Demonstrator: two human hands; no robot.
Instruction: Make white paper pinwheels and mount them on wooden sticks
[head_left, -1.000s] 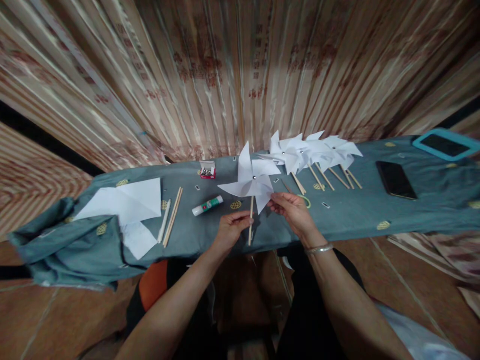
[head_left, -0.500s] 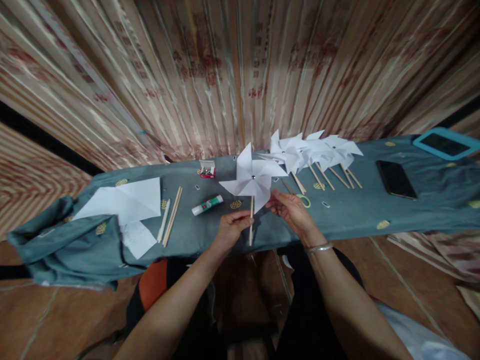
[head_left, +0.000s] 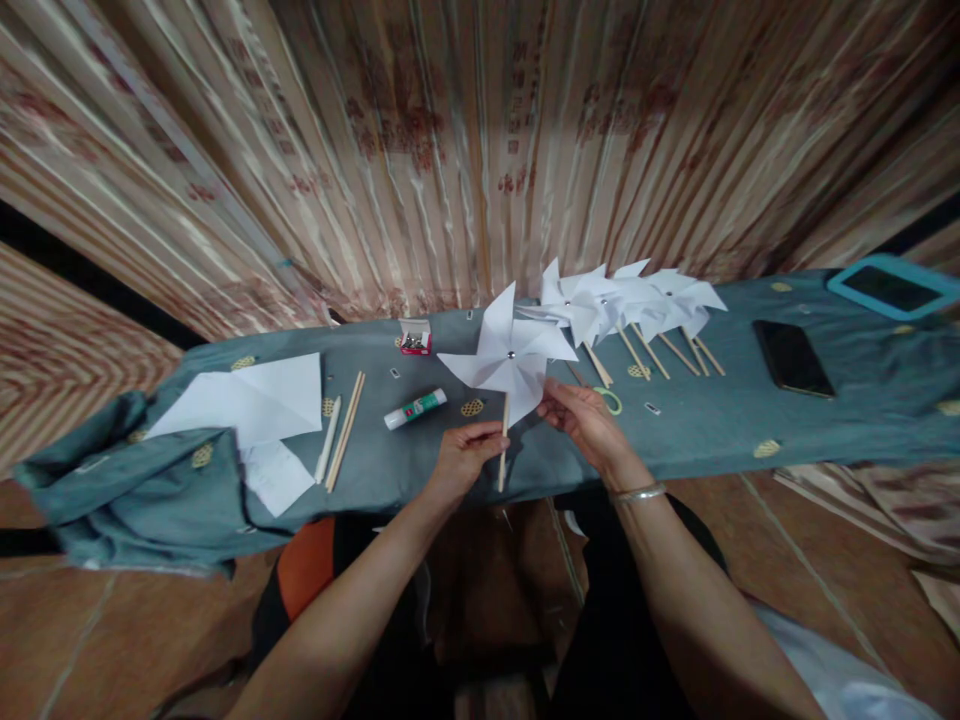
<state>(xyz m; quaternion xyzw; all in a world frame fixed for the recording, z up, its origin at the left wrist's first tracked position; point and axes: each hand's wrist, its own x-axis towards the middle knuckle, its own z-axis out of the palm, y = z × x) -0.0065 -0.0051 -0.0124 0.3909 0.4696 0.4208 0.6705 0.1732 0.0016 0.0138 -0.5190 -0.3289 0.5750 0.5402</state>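
Note:
A white paper pinwheel (head_left: 511,372) with a silver pin at its centre stands upright over the front of the table. My left hand (head_left: 466,458) pinches its wooden stick (head_left: 504,460) below the blades, thumb and forefinger closed. At the lower right blade, the fingers of my right hand (head_left: 581,415) are drawn together against the paper edge; their exact grip is partly hidden. Just behind that hand lie scissors with a pale green handle (head_left: 611,402). A glue stick (head_left: 415,409) rests left of the pinwheel, with a red box of pins (head_left: 415,338) farther back.
Several finished pinwheels (head_left: 637,300) overlap along the back edge. On the right are a black phone (head_left: 793,358) and a blue-framed tablet (head_left: 892,287). White paper sheets (head_left: 277,400), a white pen-like stick (head_left: 328,440) and wooden sticks (head_left: 346,432) lie left on the grey-green cloth (head_left: 720,420).
The pinwheel's blades have turned slightly clockwise, and its centre has shifted a little to the right. Both hands stay almost in the same place.

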